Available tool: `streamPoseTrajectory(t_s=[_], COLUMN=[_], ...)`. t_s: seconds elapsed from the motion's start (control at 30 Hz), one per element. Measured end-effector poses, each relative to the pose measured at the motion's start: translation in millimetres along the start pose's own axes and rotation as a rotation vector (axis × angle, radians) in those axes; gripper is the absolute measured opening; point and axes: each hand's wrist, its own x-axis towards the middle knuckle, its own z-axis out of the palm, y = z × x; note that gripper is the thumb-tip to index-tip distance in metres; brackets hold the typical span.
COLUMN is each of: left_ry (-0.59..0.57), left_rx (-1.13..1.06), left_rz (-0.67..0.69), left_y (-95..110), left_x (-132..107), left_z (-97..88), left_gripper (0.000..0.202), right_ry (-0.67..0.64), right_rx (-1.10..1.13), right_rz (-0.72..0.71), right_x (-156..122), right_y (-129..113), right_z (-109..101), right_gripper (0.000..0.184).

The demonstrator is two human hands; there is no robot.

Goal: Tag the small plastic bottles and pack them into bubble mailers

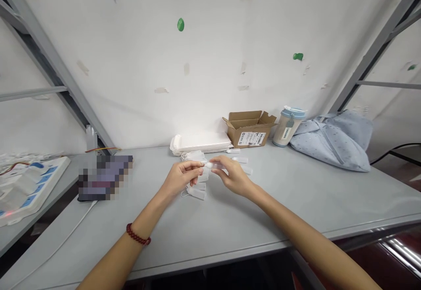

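Above the grey table (263,206), both hands meet at a small clear plastic tube with a white end (209,165). My right hand (234,177) pinches its clear body between thumb and fingers. My left hand (184,175) is closed at the white end; its fingertips hide exactly what they pinch, perhaps a thin white piece. Beneath and behind the left hand lie several small translucent white sleeves with looped cords (197,192). A few clear tubes (242,160) rest just beyond my right hand.
Behind the hands are a stack of flat white pieces (204,143) and an open cardboard box (251,134). A tumbler (288,127) and a pale blue cloth bag (332,141) stand to the right. To the left are a blurred-out phone-like device (107,178) with a white cable and a power strip (36,185).
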Motion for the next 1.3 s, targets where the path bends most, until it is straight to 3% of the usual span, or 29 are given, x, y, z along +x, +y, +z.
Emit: streamPoseTrajectory(t_s=[0.4, 0.73, 0.9, 1.1, 1.3], left_ry=[0.042, 0.022, 0.028, 0.075, 0.005], left_rx=[0.108, 0.145, 0.244, 0.34, 0.426], left_rz=[0.051, 0.017, -0.039, -0.08, -0.098], left_y=[0, 4, 12, 17, 6], left_x=[-2, 0, 2, 2, 5], left_z=[0.9, 0.1, -16.2, -38.4, -44.9], left_gripper=[0.02, 0.026, 0.024, 0.023, 0.022], right_ry=[-0.049, -0.023, -0.037, -0.015, -0.142], right_rx=[0.011, -0.096, -0.119, -0.256, -0.489], right_rz=[-0.003, -0.127, -0.039, 0.054, 0.151], right_x=[-5, -3, 3, 8, 8], right_y=[0, 5, 11, 40, 63], right_z=[9, 7, -7, -26, -37], right_gripper=[0.018, 0.02, 0.017, 0.011, 0.017])
